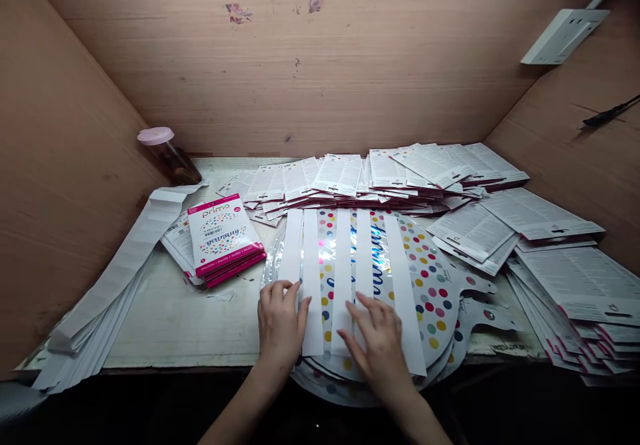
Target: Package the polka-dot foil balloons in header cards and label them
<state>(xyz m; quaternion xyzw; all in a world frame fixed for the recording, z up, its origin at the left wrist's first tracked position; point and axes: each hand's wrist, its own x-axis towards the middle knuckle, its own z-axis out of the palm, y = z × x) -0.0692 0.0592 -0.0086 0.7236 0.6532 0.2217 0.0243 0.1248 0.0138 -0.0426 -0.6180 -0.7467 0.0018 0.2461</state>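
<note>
A stack of flat, round foil balloons (435, 298) with coloured dots and shiny blue lettering lies at the front middle of the table. Several white paper strips (343, 252) run lengthwise over the top balloon, side by side with gaps between them. My left hand (280, 318) rests on the leftmost strips, thumb apart from the slightly bent fingers. With fingers spread, my right hand (377, 338) touches the strips in the middle. Neither hand grips anything that I can see. The balloons' tails (493, 315) stick out to the right.
Printed white packets (340, 173) are heaped along the back and in piles at right (583, 282). Pink-and-white "prima" packets (220, 235) are stacked left. Long white paper strips (120, 265) lie at the far left. A pink-lidded jar (170, 155) leans in the corner. Wooden panels (320, 65) enclose the table.
</note>
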